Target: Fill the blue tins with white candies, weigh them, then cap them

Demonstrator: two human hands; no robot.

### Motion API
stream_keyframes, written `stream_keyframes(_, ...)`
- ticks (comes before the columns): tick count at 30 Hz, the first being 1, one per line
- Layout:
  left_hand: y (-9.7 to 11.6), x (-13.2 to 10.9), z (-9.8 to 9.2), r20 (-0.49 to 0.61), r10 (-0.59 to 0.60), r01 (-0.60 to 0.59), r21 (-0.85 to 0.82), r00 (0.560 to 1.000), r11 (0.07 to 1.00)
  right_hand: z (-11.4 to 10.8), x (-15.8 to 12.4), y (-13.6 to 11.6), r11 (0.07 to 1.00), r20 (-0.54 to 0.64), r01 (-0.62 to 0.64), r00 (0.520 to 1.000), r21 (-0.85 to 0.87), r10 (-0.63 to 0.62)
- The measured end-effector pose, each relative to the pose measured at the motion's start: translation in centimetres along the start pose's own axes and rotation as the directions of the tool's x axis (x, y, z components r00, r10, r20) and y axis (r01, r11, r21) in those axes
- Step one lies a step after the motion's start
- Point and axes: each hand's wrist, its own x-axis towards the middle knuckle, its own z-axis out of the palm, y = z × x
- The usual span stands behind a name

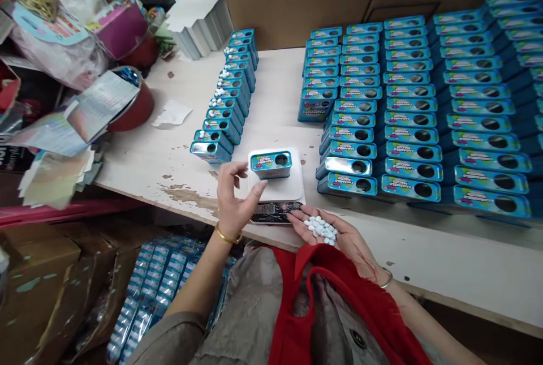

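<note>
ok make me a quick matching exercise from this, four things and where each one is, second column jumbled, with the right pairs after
1. largest heap of white pieces
2. gold bangle
3. paper scrap
4. lone tin

A. on the scale
B. around the left hand's wrist
C. left of the short row of tins
D. in the right hand's palm

Pairs: 1-D, 2-B, 3-C, 4-A

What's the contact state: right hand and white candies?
Touching. The head view shows the white candies piled directly on the upturned palm of the right hand.
</note>
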Motion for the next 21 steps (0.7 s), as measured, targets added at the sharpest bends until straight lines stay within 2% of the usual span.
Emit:
stream_keyframes(1, -0.5, 0.8, -0.4, 0.041, 0.015, -0.017, 0.036, 0.999, 0.999, 0.0, 0.1, 0.0, 1.0, -0.009, -0.008, 1.0, 0.012, 0.008)
stream_keyframes(3, -1.1, 2.5, -0.8, 0.207, 0.099, -0.127, 0.122, 0.973, 0.984, 0.0, 0.3, 0.1, 1.0, -0.021, -0.021, 1.0, 0.023, 0.022)
stream_keyframes(5, -1.3, 4.5, -0.8, 0.411, 0.194, -0.282, 0.165, 0.891, 0.945, 0.2, 0.5, 0.2, 0.999, -0.023, -0.034, 0.999, 0.031, 0.035)
stream_keyframes(7, -1.2, 7.0, -0.1, 0.539, 0.248, -0.383, 0.154, 0.805, 0.911, 0.4, 0.7, 0.2, 0.998, -0.017, -0.042, 0.999, 0.044, 0.042)
stream_keyframes(8, -1.1, 8.3, 0.5, 0.557, 0.263, -0.406, 0.148, 0.788, 0.902, 0.6, 0.7, 0.1, 0.998, -0.013, -0.041, 0.999, 0.051, 0.041)
stream_keyframes(12, -1.2, 13.5, 4.3, 0.53, 0.305, -0.455, 0.178, 0.792, 0.872, 1.3, 0.5, -0.2, 0.996, 0.003, -0.03, 1.0, 0.078, 0.03)
stream_keyframes(15, -1.7, 16.3, 8.0, 0.58, 0.323, -0.518, 0.206, 0.748, 0.83, 1.6, 0.2, -0.6, 0.994, 0.0, -0.009, 1.0, 0.106, 0.009)
stream_keyframes(18, -2.4, 17.5, 11.1, 0.6, 0.329, -0.566, 0.26, 0.729, 0.782, 1.5, 0.3, -0.9, 0.992, 0.01, 0.008, 1.0, 0.129, -0.009)
stream_keyframes(21, -2.7, 17.2, 12.4, 0.548, 0.362, -0.582, 0.303, 0.754, 0.755, 1.3, 0.5, -1.0, 0.992, 0.027, -0.004, 1.0, 0.128, 0.0)
